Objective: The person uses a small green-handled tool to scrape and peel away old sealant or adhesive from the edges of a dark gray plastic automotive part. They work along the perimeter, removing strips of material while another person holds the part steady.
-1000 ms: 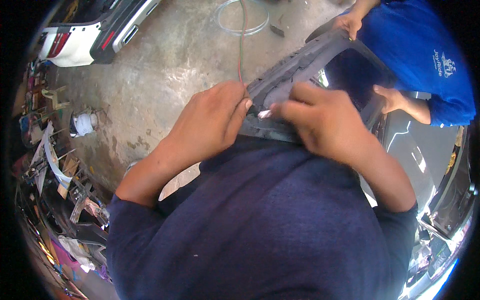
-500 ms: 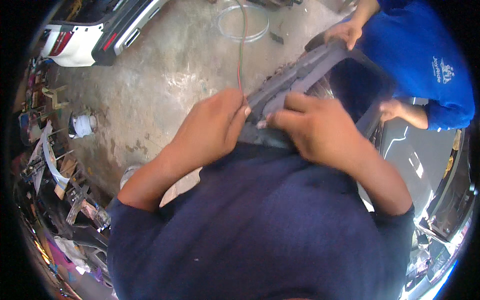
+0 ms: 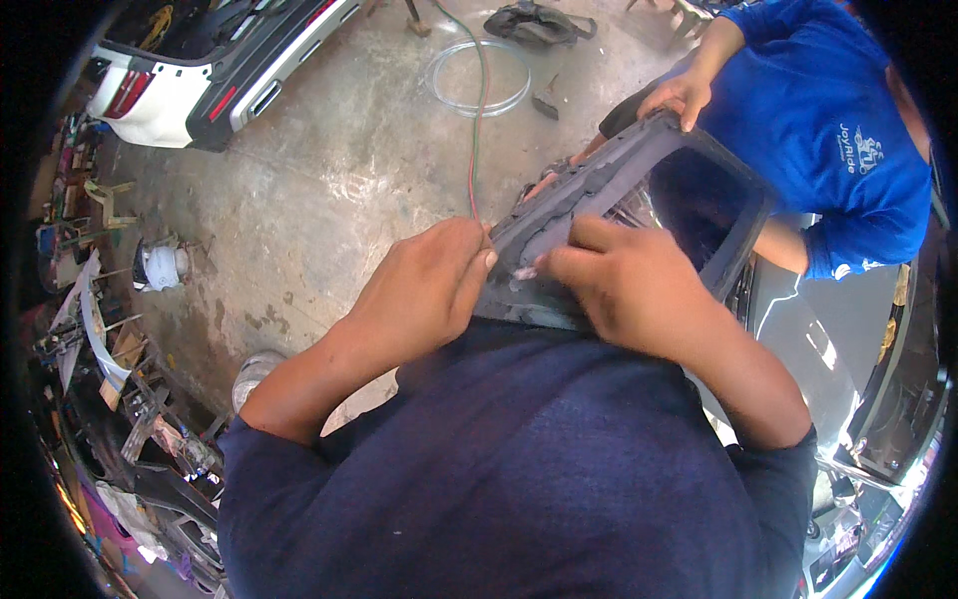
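Observation:
A dark-edged window glass (image 3: 534,240) with a wide greyish border and a see-through middle is held tilted in front of my body. My left hand (image 3: 429,275) is closed on its left edge, thumb on top. Over the near part of the border, my right hand (image 3: 634,270) is closed in a pinch. At its fingertips shows a small pale pinkish piece (image 3: 526,272), too small to name. A co-worker's hand (image 3: 684,98) grips the far corner of the glass. That person's other hand is hidden behind the glass.
The co-worker in a blue shirt (image 3: 798,130) stands at the far right. A grey car panel (image 3: 798,319) lies beside my right arm. A red and green hose (image 3: 477,150) crosses a coiled clear tube (image 3: 436,80). A white bumper (image 3: 150,110) is at far left, with piled parts below.
The view has tilted so that the scene sits lower in the picture. The co-worker's lower hand has gone out of sight behind the glass. My hands keep nearly the same places on it.

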`<action>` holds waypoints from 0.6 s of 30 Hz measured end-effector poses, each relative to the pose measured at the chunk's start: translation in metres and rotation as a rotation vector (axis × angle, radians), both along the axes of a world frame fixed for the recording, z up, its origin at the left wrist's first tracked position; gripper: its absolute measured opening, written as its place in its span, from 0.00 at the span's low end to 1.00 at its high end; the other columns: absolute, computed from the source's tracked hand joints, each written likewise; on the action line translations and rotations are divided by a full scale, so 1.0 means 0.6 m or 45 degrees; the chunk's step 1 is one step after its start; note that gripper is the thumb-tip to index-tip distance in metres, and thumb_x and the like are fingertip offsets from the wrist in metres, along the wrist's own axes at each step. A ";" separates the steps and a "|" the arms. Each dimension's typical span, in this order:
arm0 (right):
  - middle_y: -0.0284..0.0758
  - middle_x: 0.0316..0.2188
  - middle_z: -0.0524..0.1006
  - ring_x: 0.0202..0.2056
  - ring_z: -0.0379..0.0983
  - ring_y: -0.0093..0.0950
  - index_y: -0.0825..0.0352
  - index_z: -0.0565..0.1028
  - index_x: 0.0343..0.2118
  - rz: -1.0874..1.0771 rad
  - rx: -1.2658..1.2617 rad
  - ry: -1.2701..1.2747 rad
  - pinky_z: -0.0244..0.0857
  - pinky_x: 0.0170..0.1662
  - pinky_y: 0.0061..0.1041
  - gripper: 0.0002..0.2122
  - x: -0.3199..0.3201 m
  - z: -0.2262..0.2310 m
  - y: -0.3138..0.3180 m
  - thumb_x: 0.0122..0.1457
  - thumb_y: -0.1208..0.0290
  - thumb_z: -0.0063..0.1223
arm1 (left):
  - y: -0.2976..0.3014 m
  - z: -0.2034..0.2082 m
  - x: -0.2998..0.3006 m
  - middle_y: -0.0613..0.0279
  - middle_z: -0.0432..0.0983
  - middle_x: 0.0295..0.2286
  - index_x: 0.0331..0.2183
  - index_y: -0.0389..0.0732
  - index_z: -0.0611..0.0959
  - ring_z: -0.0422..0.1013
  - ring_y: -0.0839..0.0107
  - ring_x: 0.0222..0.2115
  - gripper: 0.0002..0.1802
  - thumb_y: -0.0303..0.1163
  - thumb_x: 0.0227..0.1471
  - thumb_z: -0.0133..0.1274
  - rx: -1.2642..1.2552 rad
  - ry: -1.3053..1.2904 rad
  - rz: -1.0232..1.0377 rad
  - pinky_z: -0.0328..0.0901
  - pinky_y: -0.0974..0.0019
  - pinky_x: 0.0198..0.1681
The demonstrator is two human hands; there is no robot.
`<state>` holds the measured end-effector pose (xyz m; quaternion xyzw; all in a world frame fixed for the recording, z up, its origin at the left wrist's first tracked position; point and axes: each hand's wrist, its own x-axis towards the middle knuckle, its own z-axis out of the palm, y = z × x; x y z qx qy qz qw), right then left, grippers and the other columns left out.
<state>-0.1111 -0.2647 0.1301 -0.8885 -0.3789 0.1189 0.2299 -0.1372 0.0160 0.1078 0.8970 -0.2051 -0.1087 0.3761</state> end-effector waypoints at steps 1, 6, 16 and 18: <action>0.39 0.35 0.78 0.34 0.83 0.45 0.56 0.85 0.49 0.045 0.047 -0.019 0.77 0.37 0.45 0.14 -0.007 0.004 0.013 0.60 0.75 0.63 | -0.001 0.001 0.000 0.41 0.84 0.41 0.44 0.32 0.82 0.81 0.39 0.41 0.08 0.28 0.71 0.55 0.005 -0.009 -0.002 0.74 0.44 0.46; 0.39 0.37 0.79 0.37 0.85 0.45 0.56 0.83 0.45 -0.057 -0.084 -0.060 0.80 0.39 0.45 0.11 0.014 -0.023 -0.009 0.60 0.72 0.63 | -0.004 0.001 0.000 0.41 0.85 0.43 0.43 0.33 0.82 0.81 0.39 0.41 0.08 0.29 0.72 0.55 0.010 -0.019 0.000 0.75 0.45 0.47; 0.38 0.34 0.78 0.34 0.83 0.44 0.57 0.85 0.45 0.044 0.057 -0.047 0.78 0.37 0.44 0.12 0.005 -0.022 0.008 0.57 0.75 0.65 | 0.000 0.001 -0.005 0.40 0.86 0.45 0.43 0.33 0.81 0.81 0.38 0.41 0.09 0.30 0.73 0.54 -0.013 0.039 0.027 0.74 0.44 0.46; 0.38 0.35 0.79 0.34 0.83 0.45 0.56 0.86 0.46 0.030 0.047 -0.071 0.78 0.37 0.44 0.13 0.011 -0.025 0.001 0.58 0.75 0.66 | -0.001 -0.007 -0.001 0.40 0.86 0.45 0.42 0.33 0.81 0.81 0.38 0.40 0.09 0.30 0.73 0.54 -0.034 -0.020 0.013 0.74 0.44 0.46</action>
